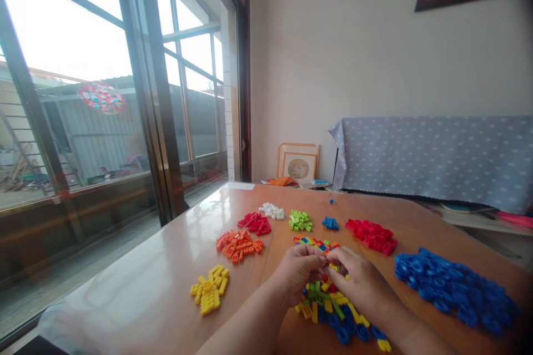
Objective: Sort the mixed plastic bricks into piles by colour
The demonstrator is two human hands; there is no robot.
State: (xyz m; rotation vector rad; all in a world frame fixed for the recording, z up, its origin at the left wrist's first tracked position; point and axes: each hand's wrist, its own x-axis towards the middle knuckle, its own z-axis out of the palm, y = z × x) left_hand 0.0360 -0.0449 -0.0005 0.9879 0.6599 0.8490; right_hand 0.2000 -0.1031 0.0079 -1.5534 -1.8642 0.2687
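Over a mixed pile of toy building bricks my two hands meet, fingertips together. My left hand is closed in a pinch, thumb against fingers. Facing it, my right hand pinches at the same spot. Whatever sits between the fingertips is too small and covered to make out. Part of the mixed pile, in yellow, green, blue, red and orange, is hidden beneath the hands and forearms. Beyond the hands lie small heaps of lime green bricks and blue bricks.
Sorted heaps lie around: yellow bricks, orange bricks, dark red bricks, white bricks, red pieces and blue ring-shaped pieces. A lone blue piece sits near the far edge of the wooden table. Windows stand left.
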